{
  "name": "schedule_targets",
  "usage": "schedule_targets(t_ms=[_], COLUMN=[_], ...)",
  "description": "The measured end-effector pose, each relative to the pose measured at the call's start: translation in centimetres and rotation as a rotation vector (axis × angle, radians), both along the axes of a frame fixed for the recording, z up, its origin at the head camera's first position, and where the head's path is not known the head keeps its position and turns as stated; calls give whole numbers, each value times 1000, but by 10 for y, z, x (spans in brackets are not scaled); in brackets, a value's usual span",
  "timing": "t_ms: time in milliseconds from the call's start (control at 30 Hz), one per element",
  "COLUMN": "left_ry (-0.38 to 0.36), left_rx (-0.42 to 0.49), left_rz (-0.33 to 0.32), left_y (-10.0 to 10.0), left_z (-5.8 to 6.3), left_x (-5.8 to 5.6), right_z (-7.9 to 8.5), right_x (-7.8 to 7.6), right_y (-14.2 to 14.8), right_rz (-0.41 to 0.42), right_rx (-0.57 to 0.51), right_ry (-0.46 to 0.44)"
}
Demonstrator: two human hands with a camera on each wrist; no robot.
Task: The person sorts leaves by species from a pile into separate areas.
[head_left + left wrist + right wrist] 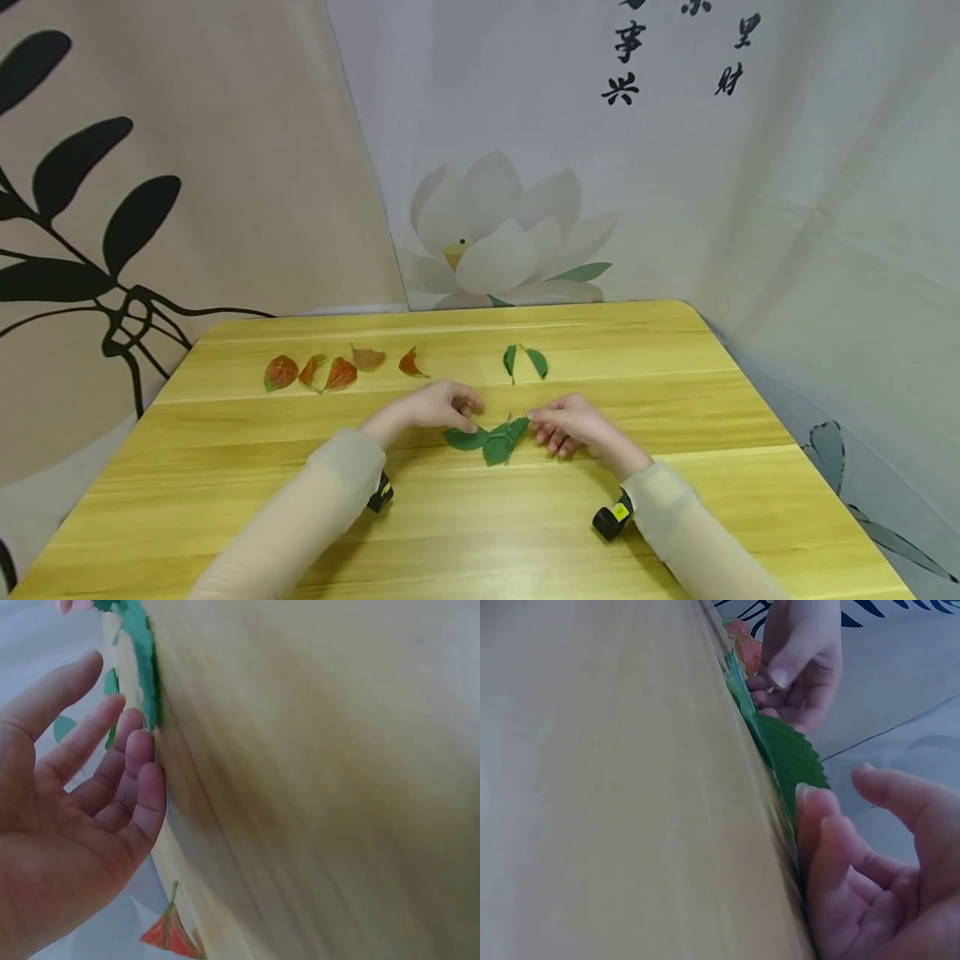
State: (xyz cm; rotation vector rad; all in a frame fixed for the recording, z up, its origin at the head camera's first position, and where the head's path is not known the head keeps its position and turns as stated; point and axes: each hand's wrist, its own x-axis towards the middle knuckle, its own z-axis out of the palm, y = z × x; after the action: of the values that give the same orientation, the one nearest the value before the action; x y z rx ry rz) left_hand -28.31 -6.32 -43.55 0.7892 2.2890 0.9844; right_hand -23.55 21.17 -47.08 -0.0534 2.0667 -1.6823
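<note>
Green serrated leaves (497, 445) lie overlapping in a small fan on the wooden table, between the two hands. My left hand (448, 407) hovers at the left leaf (466, 438), its fingers loosely bent and nothing between thumb and fingers in the left wrist view. At the fan's other side, my right hand (573, 427) has its fingertips against the upper right leaf (787, 761). In the right wrist view the thumb stands apart from those fingertips and that leaf tilts up from the table. How many leaves overlap is hard to tell.
Two narrow green leaves (536, 362) lie farther back on the table (480, 533). Several reddish leaves (341, 374) sit at the back left, with a single red one (409, 362) nearer the middle. A printed curtain (675, 183) hangs behind the table's far edge.
</note>
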Motion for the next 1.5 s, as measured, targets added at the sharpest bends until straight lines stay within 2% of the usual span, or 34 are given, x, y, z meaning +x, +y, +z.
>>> schedule_targets(t_ms=[200,533,800,1233,1500], left_ry=[78,99,123,93,98], left_rx=[-34,9,-36,-76,-113], left_rz=[-66,-107,-92,-62,-49], left_y=[-6,-10,-9,-3,-3], left_z=[-6,-12,-8,-4,-4], left_x=[4,6,7,12,11], right_z=[0,1,3,1,0], right_x=[-3,-5,-4,-6,-6], right_y=[-6,-6,-8,-17,-16], right_rz=[32,41,48,1,10], right_rx=[36,42,89,248,217], right_ry=[-11,-26,2,73,57])
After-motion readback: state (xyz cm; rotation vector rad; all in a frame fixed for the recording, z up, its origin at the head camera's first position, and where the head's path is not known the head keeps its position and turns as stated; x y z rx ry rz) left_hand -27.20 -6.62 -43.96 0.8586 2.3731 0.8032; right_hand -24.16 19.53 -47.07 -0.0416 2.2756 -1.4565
